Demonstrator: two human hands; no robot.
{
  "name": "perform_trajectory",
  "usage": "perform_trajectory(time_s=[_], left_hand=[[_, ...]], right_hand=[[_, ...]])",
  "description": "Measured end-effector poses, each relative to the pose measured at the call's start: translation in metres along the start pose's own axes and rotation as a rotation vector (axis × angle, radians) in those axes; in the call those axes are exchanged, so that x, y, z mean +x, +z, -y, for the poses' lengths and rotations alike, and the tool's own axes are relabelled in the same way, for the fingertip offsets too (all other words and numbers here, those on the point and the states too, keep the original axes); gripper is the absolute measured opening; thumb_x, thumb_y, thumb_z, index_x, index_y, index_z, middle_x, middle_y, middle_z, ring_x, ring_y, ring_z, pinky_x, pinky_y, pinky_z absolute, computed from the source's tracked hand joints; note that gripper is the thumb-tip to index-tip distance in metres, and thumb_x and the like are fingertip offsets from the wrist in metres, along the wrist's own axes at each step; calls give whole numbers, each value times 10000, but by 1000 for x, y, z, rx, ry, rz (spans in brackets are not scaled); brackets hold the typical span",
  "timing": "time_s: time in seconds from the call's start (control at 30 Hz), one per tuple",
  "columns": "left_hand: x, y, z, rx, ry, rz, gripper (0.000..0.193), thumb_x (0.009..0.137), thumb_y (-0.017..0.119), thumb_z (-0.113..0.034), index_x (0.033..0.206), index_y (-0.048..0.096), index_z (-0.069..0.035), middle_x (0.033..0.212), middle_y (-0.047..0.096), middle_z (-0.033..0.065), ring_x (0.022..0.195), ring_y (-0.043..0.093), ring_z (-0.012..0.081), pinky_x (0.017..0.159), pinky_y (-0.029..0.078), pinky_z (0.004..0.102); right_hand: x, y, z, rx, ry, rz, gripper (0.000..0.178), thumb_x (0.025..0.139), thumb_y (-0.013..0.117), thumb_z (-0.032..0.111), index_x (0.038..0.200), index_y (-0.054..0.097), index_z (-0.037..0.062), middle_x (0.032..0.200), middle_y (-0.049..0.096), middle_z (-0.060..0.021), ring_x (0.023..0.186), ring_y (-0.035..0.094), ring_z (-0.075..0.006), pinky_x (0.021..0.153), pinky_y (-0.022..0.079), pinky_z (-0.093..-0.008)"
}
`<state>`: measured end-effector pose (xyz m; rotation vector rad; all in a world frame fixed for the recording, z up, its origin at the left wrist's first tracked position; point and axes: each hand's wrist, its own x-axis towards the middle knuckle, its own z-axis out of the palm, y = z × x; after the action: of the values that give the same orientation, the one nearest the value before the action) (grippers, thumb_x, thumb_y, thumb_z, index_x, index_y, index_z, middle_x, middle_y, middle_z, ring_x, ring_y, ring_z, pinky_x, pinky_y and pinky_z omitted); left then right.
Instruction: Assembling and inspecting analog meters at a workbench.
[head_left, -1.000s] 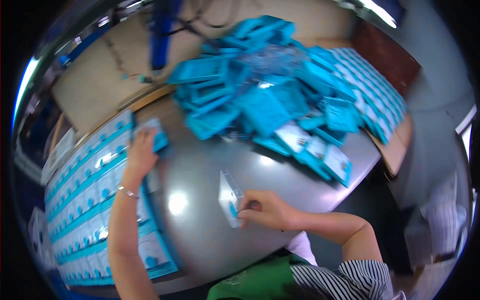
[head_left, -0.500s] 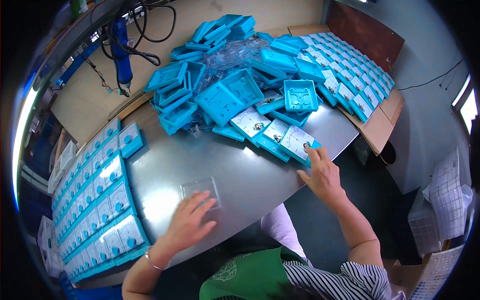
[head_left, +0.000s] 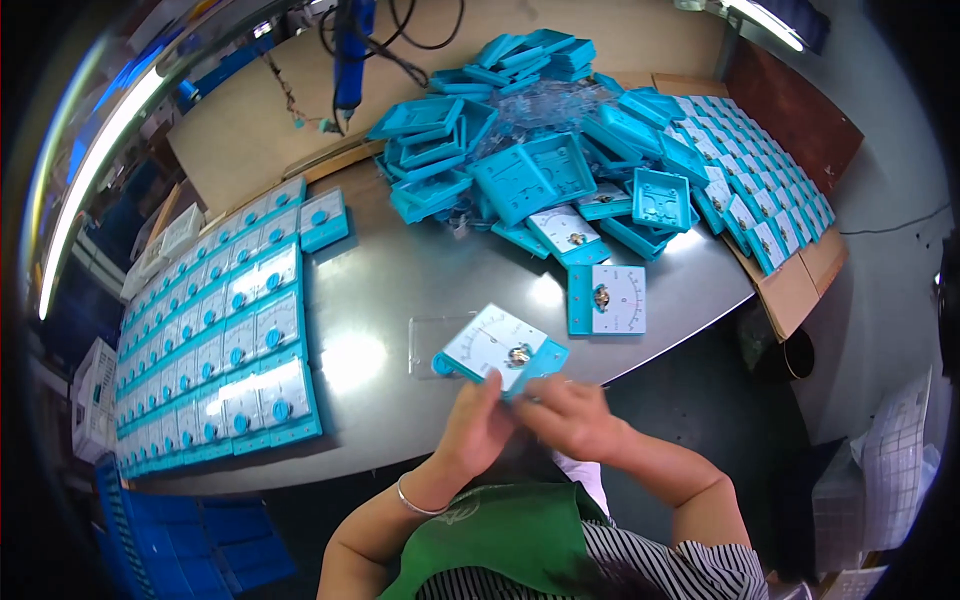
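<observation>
Above the table's near edge, my two hands hold a dial meter (head_left: 497,343) with a white scale face, a teal base and an open coil mechanism. My left hand (head_left: 475,430) is closed on its lower side, thumb up against the face. At its right end, my right hand (head_left: 578,418) has bent fingers on the teal base; the fingertips are partly hidden. Behind the held meter lies a clear plastic cover (head_left: 428,330), partly covered, with a teal knob (head_left: 441,366) at its lower edge. A second open meter (head_left: 620,302) lies flat to the right.
Rows of finished-looking covered meters (head_left: 215,350) line the table's left side. A heap of teal cases (head_left: 530,175) and clear covers (head_left: 555,105) fills the back. More open meters (head_left: 770,185) stand in rows on cardboard at right. A blue power screwdriver (head_left: 348,75) hangs overhead.
My right hand has brought a meter from the heap's front to my left hand, which has left the clear cover. Another meter now lies turned, apart from the heap. The view has shifted.
</observation>
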<state>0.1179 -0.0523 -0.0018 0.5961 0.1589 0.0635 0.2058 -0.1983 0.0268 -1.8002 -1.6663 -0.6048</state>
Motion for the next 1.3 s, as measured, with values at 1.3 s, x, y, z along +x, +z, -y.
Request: perform_trajectory(time_s=[1.3], left_hand=[[-94, -21, -34, 432, -183, -190, 459, 829, 674, -158, 1223, 501, 2, 1050, 628, 88, 817, 630, 146, 571, 538, 272]], right_hand=[[23, 17, 9, 918, 737, 141, 240, 889, 632, 164, 1081, 601, 23, 815, 553, -16, 571, 449, -43, 492, 369, -180]])
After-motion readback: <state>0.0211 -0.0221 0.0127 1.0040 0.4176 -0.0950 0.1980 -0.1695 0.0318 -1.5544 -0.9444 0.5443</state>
